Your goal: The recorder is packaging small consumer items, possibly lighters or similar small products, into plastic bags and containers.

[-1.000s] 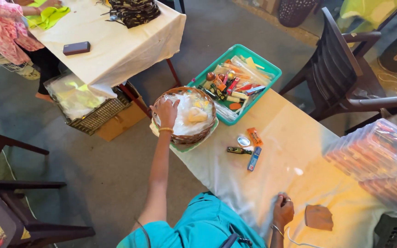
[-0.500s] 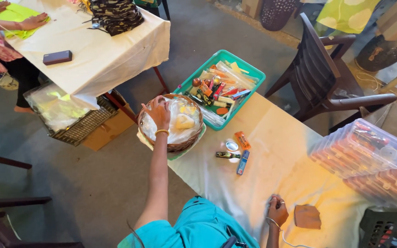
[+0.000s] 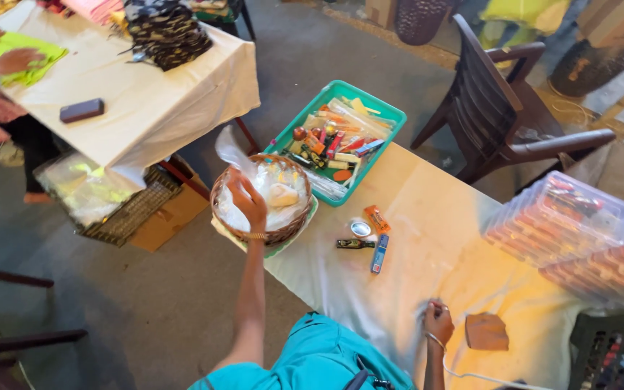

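A craft workshop: cloth-covered tables (image 3: pixel 435 245), a green tray of supplies (image 3: pixel 384 115), stacked clear boxes (image 3: pixel 565 224) and folded fabric (image 3: pixel 167 32).

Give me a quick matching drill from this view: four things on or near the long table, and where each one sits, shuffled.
Things:
1. wicker basket
2. green tray
3. brown pad
4. clear boxes

Places:
A. stacked at the table's right side
B. under the left hand, at the table's corner
C. just beyond the basket, full of small items
D. beside the right hand, near the table's front edge

Pairs: 1-B, 2-C, 3-D, 4-A
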